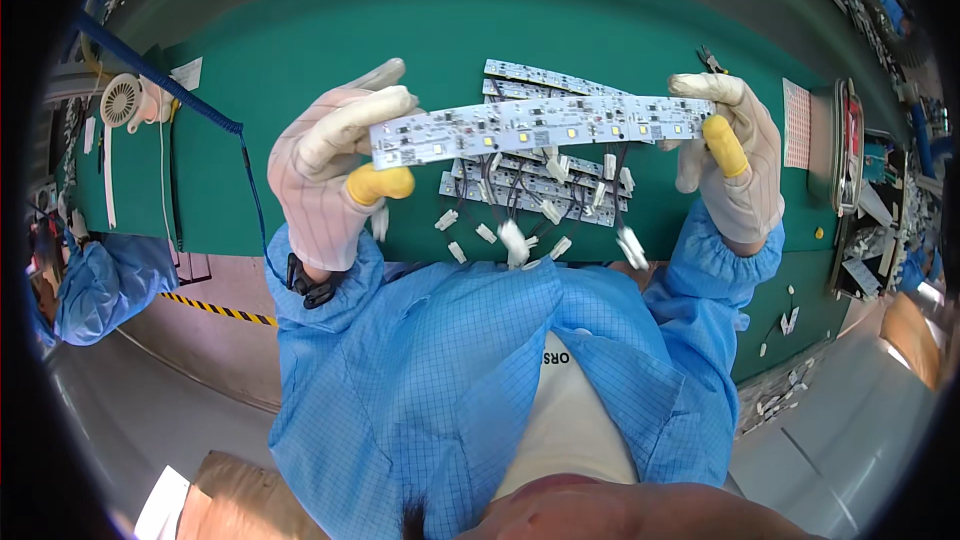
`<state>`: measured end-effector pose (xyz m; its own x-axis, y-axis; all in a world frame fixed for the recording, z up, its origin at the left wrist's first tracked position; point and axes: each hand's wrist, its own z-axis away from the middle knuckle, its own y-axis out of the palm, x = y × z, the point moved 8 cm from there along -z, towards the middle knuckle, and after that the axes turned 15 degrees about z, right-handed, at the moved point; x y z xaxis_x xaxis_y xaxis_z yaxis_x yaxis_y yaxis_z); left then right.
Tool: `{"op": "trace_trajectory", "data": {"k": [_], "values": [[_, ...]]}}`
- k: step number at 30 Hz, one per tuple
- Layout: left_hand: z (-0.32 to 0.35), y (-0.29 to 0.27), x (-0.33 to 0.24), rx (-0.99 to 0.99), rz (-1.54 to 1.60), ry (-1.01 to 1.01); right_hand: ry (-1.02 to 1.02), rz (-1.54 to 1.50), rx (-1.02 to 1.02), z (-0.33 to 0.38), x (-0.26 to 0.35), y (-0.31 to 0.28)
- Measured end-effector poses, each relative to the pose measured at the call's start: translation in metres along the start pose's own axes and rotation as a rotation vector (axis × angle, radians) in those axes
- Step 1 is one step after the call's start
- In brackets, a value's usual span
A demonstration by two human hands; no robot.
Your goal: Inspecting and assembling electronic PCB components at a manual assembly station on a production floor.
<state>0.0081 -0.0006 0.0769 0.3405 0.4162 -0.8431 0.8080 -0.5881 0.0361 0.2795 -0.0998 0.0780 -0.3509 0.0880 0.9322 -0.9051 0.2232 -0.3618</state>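
left hand (pixel 325 175): gloved, closing thumb and fingers on the left end of the led strip board (pixel 540 125).
right hand (pixel 735 155): gloved, pinching the board's right end.
board position: being held above the green mat (pixel 300 60), over a stack of like boards (pixel 540 185).
long axis: running left to right, right end slightly higher; both hands equally near.
wires (pixel 520 210): hanging down with white connectors.
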Motion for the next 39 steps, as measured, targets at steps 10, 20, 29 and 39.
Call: {"op": "trace_trajectory", "data": {"k": [10,20,29,39], "values": [[0.006,-0.011,0.009,-0.039,-0.047,-0.019,0.02,-0.037,0.016,-0.002,0.004,0.007],[0.014,-0.027,0.018,-0.148,-0.126,-0.127,0.013,-0.138,0.151,-0.005,0.004,0.019],[0.02,-0.031,0.031,-0.109,-0.07,-0.09,-0.169,-0.028,0.146,-0.008,0.008,0.013],[0.01,-0.012,0.019,-0.165,0.107,-0.199,0.099,-0.111,0.118,-0.011,-0.005,0.013]]}}
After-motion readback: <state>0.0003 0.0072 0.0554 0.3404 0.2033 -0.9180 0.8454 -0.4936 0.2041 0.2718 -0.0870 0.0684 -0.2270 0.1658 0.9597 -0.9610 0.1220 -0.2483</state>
